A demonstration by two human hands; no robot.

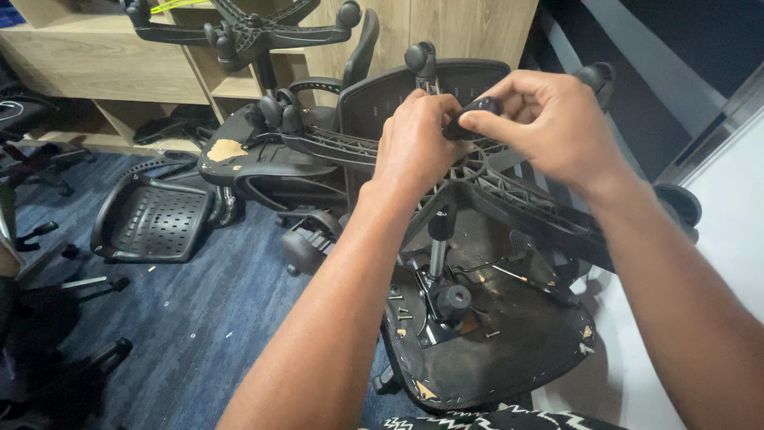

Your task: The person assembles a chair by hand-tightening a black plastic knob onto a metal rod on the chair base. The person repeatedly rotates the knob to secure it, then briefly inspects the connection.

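An upturned office chair fills the middle, its black star base (509, 191) uppermost and its seat underside (493, 334) facing me. My left hand (414, 143) grips the hub of the star base. My right hand (541, 123) pinches a small black part (476, 107) between thumb and fingers just above the hub, touching my left hand's fingers. The metal gas column (438, 255) runs down from the hub to the seat mechanism. Casters sit at the arm tips, one (420, 57) behind my hands.
A perforated black seat shell (151, 219) lies on the blue carpet (199, 318) at left. Another chair with torn padding (239, 155) lies behind. A second star base (247, 32) sits atop wooden shelving (103, 64). Loose screws dot the seat underside. A white wall (732, 215) stands at right.
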